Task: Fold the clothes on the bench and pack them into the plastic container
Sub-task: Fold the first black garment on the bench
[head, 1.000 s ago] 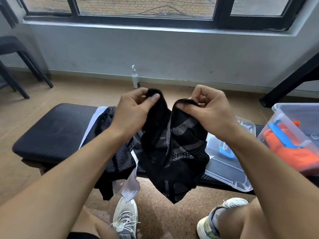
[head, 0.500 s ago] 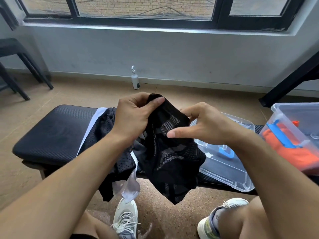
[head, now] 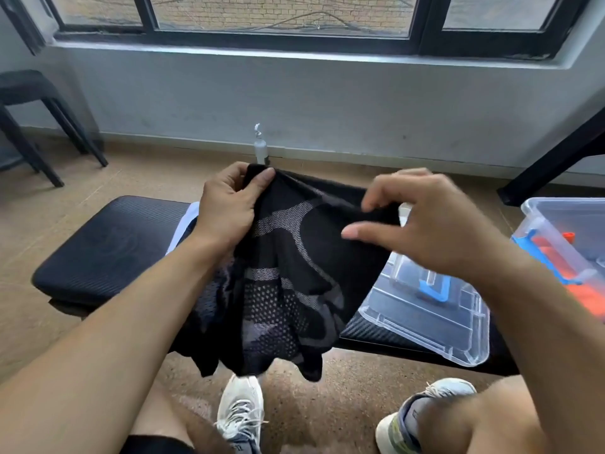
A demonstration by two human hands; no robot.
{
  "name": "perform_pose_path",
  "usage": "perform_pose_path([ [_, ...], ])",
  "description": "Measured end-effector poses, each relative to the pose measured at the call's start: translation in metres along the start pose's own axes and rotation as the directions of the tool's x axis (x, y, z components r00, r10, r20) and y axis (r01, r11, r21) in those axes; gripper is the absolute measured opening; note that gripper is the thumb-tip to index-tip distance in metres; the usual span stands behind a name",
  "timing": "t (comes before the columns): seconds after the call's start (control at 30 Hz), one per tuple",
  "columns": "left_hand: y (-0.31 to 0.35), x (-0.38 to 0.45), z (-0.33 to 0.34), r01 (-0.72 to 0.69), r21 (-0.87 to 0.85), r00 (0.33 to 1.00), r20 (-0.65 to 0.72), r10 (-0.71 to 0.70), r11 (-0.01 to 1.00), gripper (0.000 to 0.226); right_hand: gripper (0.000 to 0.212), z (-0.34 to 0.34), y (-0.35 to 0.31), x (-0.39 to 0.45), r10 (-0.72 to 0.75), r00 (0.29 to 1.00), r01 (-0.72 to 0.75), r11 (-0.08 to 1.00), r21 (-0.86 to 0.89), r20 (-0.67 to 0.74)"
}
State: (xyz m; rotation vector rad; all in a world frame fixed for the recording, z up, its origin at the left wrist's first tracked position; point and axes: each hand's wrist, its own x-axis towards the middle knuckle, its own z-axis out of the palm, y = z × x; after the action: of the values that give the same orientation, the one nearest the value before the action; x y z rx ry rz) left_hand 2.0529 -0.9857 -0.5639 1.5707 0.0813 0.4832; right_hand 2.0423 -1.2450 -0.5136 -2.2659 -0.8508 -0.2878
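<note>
The left hand (head: 229,208) pinches the black mesh shorts (head: 288,283) at their top corner, over the bench (head: 98,257). The right hand (head: 435,231) (blurred) has fingers spread; its grip cannot be told. A clear lid (head: 458,326) lies at four o'clock.

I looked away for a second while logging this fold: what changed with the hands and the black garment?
The right hand let go of its pinch, moved right and is now re-taking the top edge. The black mesh garment has been spread wider. The left hand still pinches its corner. Bench and lid stayed put.

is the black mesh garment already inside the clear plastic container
No, the black mesh garment hangs from the left hand over the bench, beside the clear plastic container.
</note>
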Motion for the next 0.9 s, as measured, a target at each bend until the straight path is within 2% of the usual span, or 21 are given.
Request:
perform_pose_path([
  [0.07, 0.001, 0.001, -0.003, 0.02, -0.023, 0.998, 0.055, -0.018, 1.0, 0.01, 0.036, -0.004, 0.015, 0.005, 0.061, 0.979, -0.074, 0.995, -0.06, -0.197],
  [0.13, 0.005, -0.001, -0.003, 0.035, -0.06, 0.992, 0.125, -0.027, 0.998, 0.008, 0.042, -0.006, 0.033, 0.008, 0.142, 0.96, -0.159, 0.986, -0.052, -0.241],
  [0.17, 0.007, -0.002, -0.003, 0.045, -0.075, 0.987, 0.159, -0.033, 0.996, 0.006, 0.044, -0.006, 0.04, 0.009, 0.223, 0.952, -0.221, 0.975, 0.033, -0.211],
  [0.2, 0.009, -0.003, -0.003, 0.058, -0.083, 0.98, 0.192, -0.041, 0.995, 0.004, 0.046, -0.005, 0.044, 0.009, 0.319, 0.935, -0.288, 0.939, 0.189, -0.157],
  [0.27, 0.011, -0.005, -0.005, 0.095, -0.066, 0.961, 0.268, -0.074, 0.993, 0.012, 0.042, -0.003, 0.046, 0.007, 0.459, 0.886, -0.36, 0.767, 0.531, -0.062],
  [0.3, 0.013, -0.006, -0.007, 0.119, -0.059, 0.943, 0.318, -0.094, 0.991, 0.017, 0.039, -0.002, 0.045, 0.006, 0.487, 0.872, -0.349, 0.693, 0.63, -0.053],
  [0.37, 0.02, -0.008, -0.01, 0.172, -0.113, 0.89, 0.443, -0.105, 0.979, 0.023, 0.034, -0.006, 0.04, 0.006, 0.473, 0.876, -0.255, 0.621, 0.741, -0.095],
  [0.47, 0.038, -0.011, -0.014, 0.251, -0.284, 0.793, 0.609, -0.028, 0.925, 0.025, 0.02, -0.021, 0.027, 0.007, 0.345, 0.931, -0.043, 0.427, 0.903, -0.118],
  [0.5, 0.041, -0.012, -0.013, 0.259, -0.309, 0.789, 0.615, -0.016, 0.915, 0.024, 0.017, -0.025, 0.024, 0.007, 0.31, 0.944, -0.019, 0.387, 0.922, -0.111],
  [0.53, 0.041, -0.012, -0.01, 0.243, -0.295, 0.813, 0.582, -0.028, 0.924, 0.025, 0.015, -0.024, 0.024, 0.008, 0.296, 0.949, -0.025, 0.407, 0.913, -0.107],
  [0.57, 0.038, -0.011, -0.007, 0.186, -0.217, 0.86, 0.508, -0.051, 0.958, 0.026, 0.014, -0.021, 0.027, 0.008, 0.308, 0.944, -0.053, 0.502, 0.864, -0.121],
  [0.6, 0.032, -0.01, -0.005, 0.101, -0.088, 0.914, 0.4, -0.058, 0.991, 0.027, 0.013, -0.015, 0.033, 0.008, 0.333, 0.93, -0.102, 0.641, 0.761, -0.156],
  [0.63, 0.026, -0.01, -0.004, 0.034, 0.049, 0.947, 0.318, -0.048, 0.998, 0.029, 0.013, -0.009, 0.039, 0.008, 0.356, 0.915, -0.164, 0.76, 0.629, -0.192],
  [0.67, 0.02, -0.01, -0.004, -0.003, 0.143, 0.954, 0.296, -0.04, 0.99, 0.032, 0.013, -0.004, 0.044, 0.008, 0.371, 0.903, -0.213, 0.826, 0.522, -0.219],
  [0.73, 0.014, -0.009, -0.003, -0.039, 0.206, 0.951, 0.309, -0.028, 0.978, 0.034, 0.011, 0.003, 0.052, 0.009, 0.385, 0.89, -0.243, 0.853, 0.463, -0.243],
  [0.9, 0.02, -0.011, 0.001, -0.098, 0.256, 0.954, 0.301, 0.017, 0.962, 0.027, 0.01, 0.005, 0.056, 0.013, 0.339, 0.884, -0.174, 0.878, 0.446, -0.322],
])
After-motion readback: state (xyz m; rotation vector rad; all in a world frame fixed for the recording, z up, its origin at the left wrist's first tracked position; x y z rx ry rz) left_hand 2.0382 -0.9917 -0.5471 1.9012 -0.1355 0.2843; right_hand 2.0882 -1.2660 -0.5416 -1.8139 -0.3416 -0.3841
